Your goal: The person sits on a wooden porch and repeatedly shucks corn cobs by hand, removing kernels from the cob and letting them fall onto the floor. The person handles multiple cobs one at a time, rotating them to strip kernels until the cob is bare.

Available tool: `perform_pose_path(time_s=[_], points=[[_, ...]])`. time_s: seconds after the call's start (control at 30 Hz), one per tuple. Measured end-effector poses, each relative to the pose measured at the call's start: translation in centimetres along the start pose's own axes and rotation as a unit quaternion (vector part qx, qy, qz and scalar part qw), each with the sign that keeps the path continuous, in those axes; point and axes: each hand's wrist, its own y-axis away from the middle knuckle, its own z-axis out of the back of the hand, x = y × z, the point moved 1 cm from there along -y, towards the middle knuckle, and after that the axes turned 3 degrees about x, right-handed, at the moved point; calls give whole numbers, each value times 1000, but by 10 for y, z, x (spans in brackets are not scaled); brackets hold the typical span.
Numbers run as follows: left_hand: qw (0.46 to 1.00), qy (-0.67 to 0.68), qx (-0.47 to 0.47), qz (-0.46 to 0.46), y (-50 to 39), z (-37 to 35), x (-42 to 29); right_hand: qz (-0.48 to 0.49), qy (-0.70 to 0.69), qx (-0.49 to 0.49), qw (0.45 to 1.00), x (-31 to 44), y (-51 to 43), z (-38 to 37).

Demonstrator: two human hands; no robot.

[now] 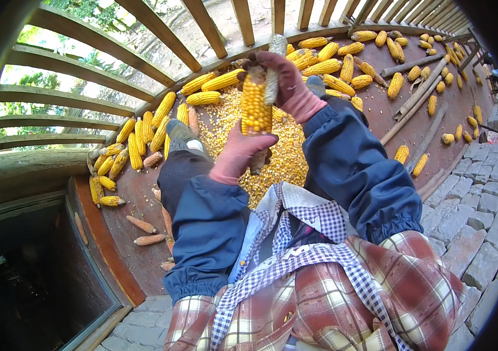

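Note:
My left hand (246,151), in a pink glove with dark patches, grips the lower end of a yellow ear of corn (256,107). The ear stands nearly upright in the picture, with bare cob showing near its lower end. In the same kind of glove, my right hand (290,85) is closed around a rough greyish rod (272,85), which lies along the ear's right side. Whether the rod is a bare cob or a tool cannot be made out. Beneath both hands spreads a heap of loose corn kernels (286,153), between my shoes (185,136).
Several unshelled ears (325,67) lie along the wooden slatted railing (242,22) and across the brown floor (376,118). Stripped cobs (141,224) are at the left. Wooden poles (422,94) rest on the right, beside grey stone paving (479,215). A dark framed opening (33,272) is at lower left.

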Motion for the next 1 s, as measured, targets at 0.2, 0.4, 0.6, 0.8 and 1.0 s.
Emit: perform_pose_path(time_s=[0.2, 0.4, 0.6, 0.8, 1.0], points=[[941, 251, 195, 114, 19, 11, -3, -113, 30, 38, 992, -7, 23, -14], [992, 102, 46, 65, 10, 0, -6, -71, 89, -20, 993, -12, 8, -13], [985, -90, -129, -78, -14, -11, 18, -3, 74, -68, 995, -20, -5, -1], [998, 62, -32, 9, -11, 0, 5, 75, 180, -31, 980, -18, 2, 1], [995, 89, -46, -21, -14, 0, 2, 45, 128, -102, 986, -23, -5, -7]])
